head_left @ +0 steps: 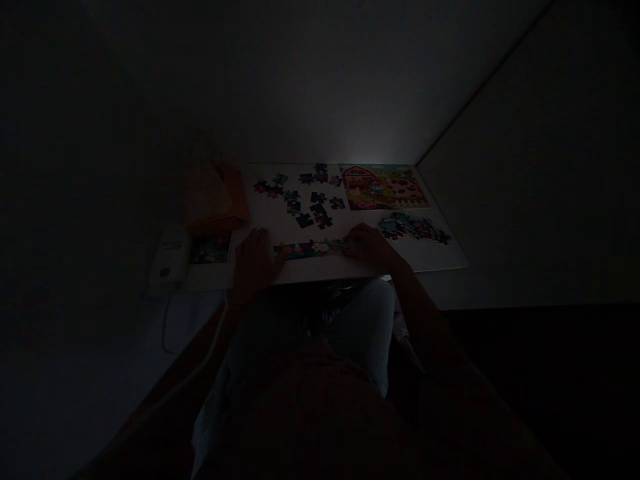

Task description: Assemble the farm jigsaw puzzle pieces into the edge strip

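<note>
The view is very dark. A joined strip of puzzle pieces (313,249) lies along the front of the white table. My left hand (254,261) rests flat at the strip's left end, fingers apart, with the thumb close to its lower edge. At the opposite end, my right hand (369,245) has its fingers bent down over the last puzzle piece, which is partly hidden beneath them. Loose puzzle pieces (321,215) are scattered beyond the strip. A heap of puzzle pieces (415,228) lies to the right of my right hand.
A farm-scene picture (384,187) lies at the back right. On the left stand an orange box (215,197) and a white device (170,257) with a cable, beside a dark printed card (210,249). A wall rises behind the table (320,272).
</note>
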Available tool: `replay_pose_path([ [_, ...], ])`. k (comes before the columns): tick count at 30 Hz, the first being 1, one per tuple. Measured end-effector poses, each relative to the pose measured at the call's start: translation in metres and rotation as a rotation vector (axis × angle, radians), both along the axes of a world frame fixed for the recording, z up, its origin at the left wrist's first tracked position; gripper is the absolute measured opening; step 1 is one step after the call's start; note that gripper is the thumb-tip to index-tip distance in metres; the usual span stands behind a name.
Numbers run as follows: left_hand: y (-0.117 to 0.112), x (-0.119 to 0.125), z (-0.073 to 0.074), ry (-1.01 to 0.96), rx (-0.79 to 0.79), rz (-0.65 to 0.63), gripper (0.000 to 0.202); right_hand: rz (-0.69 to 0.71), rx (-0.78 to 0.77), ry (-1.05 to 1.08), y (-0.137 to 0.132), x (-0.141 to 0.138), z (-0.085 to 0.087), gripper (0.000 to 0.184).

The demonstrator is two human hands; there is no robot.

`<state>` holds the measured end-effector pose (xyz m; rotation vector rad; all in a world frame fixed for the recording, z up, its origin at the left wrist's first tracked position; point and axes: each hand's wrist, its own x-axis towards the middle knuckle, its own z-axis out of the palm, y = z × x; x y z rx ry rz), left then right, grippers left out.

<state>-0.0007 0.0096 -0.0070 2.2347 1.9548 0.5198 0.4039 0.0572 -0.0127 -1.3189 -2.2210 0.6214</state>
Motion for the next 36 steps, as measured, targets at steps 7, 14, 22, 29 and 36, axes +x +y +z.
replay_pose_path([
  [7,0.000,0.001,0.002,-0.008,-0.024,0.002,0.085,0.026,-0.046,-0.129,0.009,0.001,0.010,0.037],
  [14,-0.001,-0.001,-0.002,-0.007,0.008,-0.011,0.083,0.032,-0.029,-0.153,0.010,0.004,0.008,0.032],
  [22,-0.002,-0.001,-0.001,-0.010,-0.001,-0.013,0.081,0.049,-0.064,-0.232,0.012,-0.003,0.014,0.034],
  [29,-0.001,-0.001,-0.001,-0.014,-0.003,-0.008,0.081,0.004,-0.054,-0.220,0.003,-0.002,0.012,0.034],
  [36,0.001,-0.003,-0.010,0.008,0.024,-0.015,0.083,-0.053,0.064,-0.122,-0.016,0.019,-0.008,0.039],
])
